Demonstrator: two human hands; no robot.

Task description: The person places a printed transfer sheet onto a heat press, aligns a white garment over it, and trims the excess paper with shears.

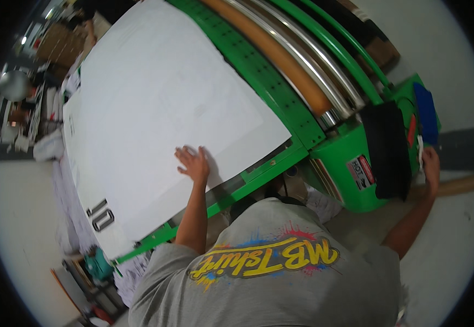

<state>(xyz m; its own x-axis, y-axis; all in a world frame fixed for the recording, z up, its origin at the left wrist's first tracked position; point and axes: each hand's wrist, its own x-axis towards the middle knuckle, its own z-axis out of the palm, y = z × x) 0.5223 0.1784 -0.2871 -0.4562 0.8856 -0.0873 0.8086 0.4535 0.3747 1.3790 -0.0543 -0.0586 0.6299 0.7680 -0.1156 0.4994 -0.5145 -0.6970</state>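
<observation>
A large white sheet [155,103] lies over the flat bed of a green roller heat press [280,111]. My left hand [194,164] rests palm down on it near its close edge, fingers spread and nothing held. Out to the far right, my right hand [431,163] is at the end of the machine's green side housing [351,191]. Its fingers are bent round a thin white strip [420,152], whose kind I cannot make out. Beside it hang a black cloth [387,152] and a blue cloth [427,114], with a red object [411,131] between them.
Shiny metal rollers [324,82] and a tan roller [280,54] run behind the bed. A warning label [361,173] marks the housing. White fabric [73,201] hangs past the bed's left end. Cardboard boxes [60,46] and a teal bundle [98,266] stand at the left.
</observation>
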